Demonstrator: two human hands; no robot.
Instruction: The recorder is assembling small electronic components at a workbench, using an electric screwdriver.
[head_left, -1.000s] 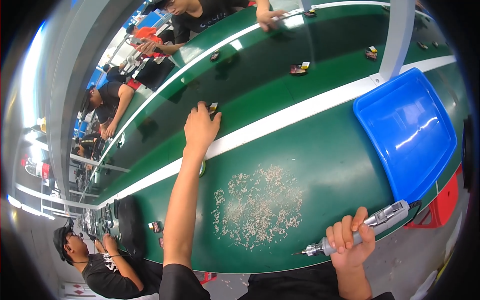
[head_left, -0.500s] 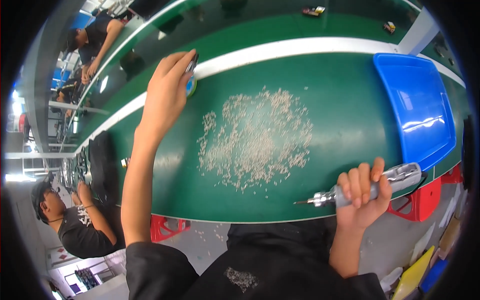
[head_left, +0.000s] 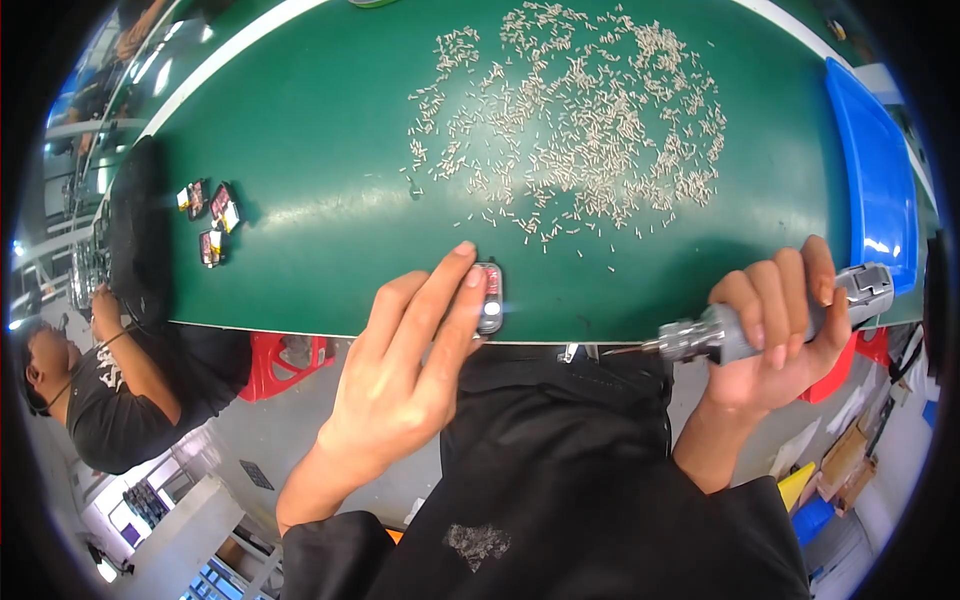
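In my right hand (head_left: 775, 320) is a grey electric screwdriver (head_left: 735, 333), my fingers wrapped round its body. Its thin bit points left, just off the table's near edge. My left hand (head_left: 405, 365) has its fingertips against a small oblong device (head_left: 490, 297) with a dark rim and red and silver parts, which lies at the near edge of the green table. The thumb is mostly hidden behind the fingers. Beyond both hands, a wide scatter of tiny silver screws (head_left: 600, 130) covers the table's middle.
A blue plastic bin (head_left: 880, 180) stands at the table's right end. Several small dark-and-red parts (head_left: 222, 205) lie at the left. Another person (head_left: 125, 400) sits to the left by a red stool (head_left: 285, 365). Cardboard (head_left: 845, 465) shows at lower right.
My left hand has come back from the table's far rail to the near edge with the small device. The screwdriver stays in my right hand. The view has tipped lower.
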